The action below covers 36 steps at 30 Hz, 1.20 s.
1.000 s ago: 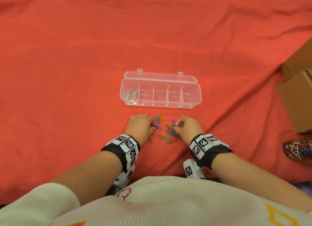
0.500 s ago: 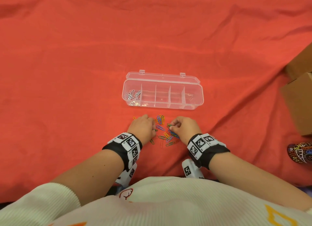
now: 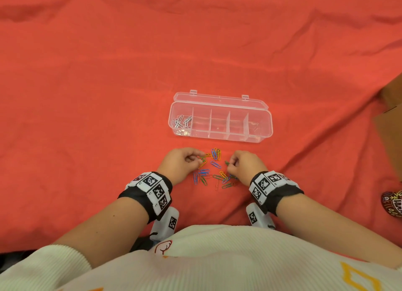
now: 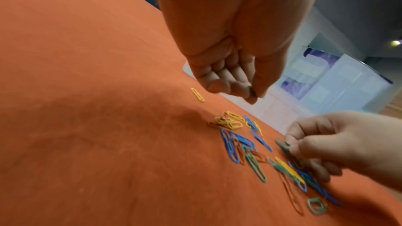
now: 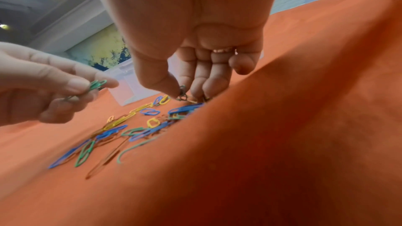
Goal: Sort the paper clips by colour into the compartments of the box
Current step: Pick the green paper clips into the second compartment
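Note:
A clear plastic box (image 3: 264, 118) lies open on the red cloth, divided into several compartments. Its leftmost compartment holds silver clips (image 3: 180, 122); the others look empty. A loose pile of blue, green, yellow and orange paper clips (image 3: 214, 171) lies in front of the box, between my hands. My left hand (image 3: 199, 159) hovers at the pile's left edge and pinches green clips (image 5: 97, 84) between thumb and forefinger. At the right edge, my right hand (image 3: 228, 163) pinches a green clip (image 5: 182, 92) just above the cloth.
Cardboard boxes (image 3: 391, 125) stand at the right edge, with a dark patterned object (image 3: 393, 205) below them. The red cloth (image 3: 108, 94) is wrinkled and spreads wide around the box. A single yellow clip (image 4: 197, 94) lies apart, left of the pile.
My hands have drawn slightly apart at the pile's two sides. A green clip now shows at each hand's fingertips. The box has not moved.

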### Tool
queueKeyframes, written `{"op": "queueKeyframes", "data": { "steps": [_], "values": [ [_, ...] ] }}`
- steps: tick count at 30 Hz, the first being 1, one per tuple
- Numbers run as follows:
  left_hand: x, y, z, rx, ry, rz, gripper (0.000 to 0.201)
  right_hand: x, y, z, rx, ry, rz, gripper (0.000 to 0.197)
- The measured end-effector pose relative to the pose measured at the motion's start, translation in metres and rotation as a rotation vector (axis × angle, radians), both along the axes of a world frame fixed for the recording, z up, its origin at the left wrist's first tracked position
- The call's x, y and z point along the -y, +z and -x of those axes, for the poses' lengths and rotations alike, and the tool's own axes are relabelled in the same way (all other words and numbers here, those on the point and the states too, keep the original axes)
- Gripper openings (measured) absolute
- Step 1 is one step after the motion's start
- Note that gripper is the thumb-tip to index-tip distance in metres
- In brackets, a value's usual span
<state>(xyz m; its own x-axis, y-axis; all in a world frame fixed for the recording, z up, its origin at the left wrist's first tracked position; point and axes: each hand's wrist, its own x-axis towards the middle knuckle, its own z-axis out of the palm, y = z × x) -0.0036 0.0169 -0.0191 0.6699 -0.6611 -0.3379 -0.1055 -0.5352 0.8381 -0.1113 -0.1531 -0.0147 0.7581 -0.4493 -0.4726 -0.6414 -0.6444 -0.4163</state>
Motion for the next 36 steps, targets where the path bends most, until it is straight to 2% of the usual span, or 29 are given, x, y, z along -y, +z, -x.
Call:
{"op": "queueKeyframes", "data": {
  "steps": [5, 13, 18, 25, 28, 32, 36],
  "values": [
    [-0.007, 0.006, -0.015, -0.194, 0.074, 0.089, 0.019, 0.005, 0.007, 0.002, 0.095, -0.06, -0.055, 0.01],
    [-0.01, 0.015, -0.027, -0.304, 0.062, 0.178, 0.025, 0.001, 0.016, -0.005, 0.248, -0.216, -0.361, 0.023],
    [-0.005, 0.019, -0.027, -0.3, -0.003, 0.161, 0.036, -0.004, 0.019, -0.011, 0.304, -0.203, -0.478, 0.031],
    [0.007, 0.027, -0.018, -0.296, -0.092, 0.127, 0.031, -0.02, 0.027, -0.02, 0.38, -0.164, -0.563, 0.027],
    [0.008, 0.025, -0.017, -0.27, -0.065, 0.092, 0.027, -0.025, 0.029, -0.023, 0.407, -0.157, -0.557, 0.028],
    [0.007, 0.024, -0.017, -0.239, -0.016, 0.076, 0.01, -0.031, 0.033, -0.025, 0.427, -0.172, -0.576, 0.027],
    [0.005, 0.023, -0.015, -0.254, 0.03, 0.054, 0.014, -0.034, 0.035, -0.029, 0.431, -0.201, -0.663, 0.023]
  ]
}}
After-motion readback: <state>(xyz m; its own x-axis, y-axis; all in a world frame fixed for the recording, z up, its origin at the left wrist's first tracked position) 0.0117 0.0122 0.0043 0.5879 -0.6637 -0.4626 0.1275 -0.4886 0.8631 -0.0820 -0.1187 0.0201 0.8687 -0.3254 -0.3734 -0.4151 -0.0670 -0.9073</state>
